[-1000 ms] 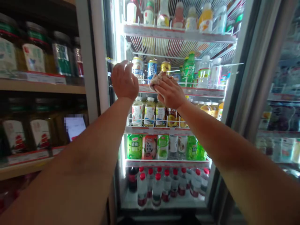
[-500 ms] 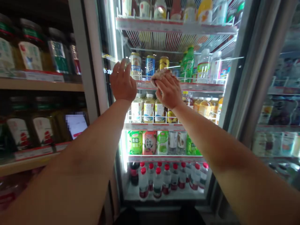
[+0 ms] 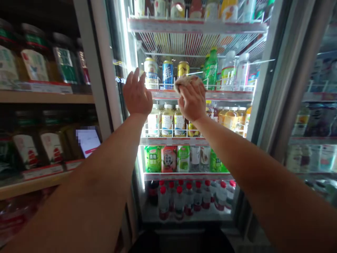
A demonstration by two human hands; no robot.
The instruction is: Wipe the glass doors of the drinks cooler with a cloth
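My right hand is raised against the glass door of a drinks fridge, fingers closed on a crumpled pale cloth that pokes out above the knuckles, level with the second shelf. My left hand rests flat on the glass near the door's left edge, fingers stretched upward, holding nothing. Behind the glass near both hands stand three cans and green bottles.
The fridge holds several shelves of bottles, with red-capped water bottles at the bottom. Wooden shelves with large jars stand at the left, with a small lit screen on them. Another fridge door is at the right.
My right hand and the cloth have shifted rightward and slightly up across the glass. My left hand's fingers have straightened from a loose curl to flat. The view has dropped a little.
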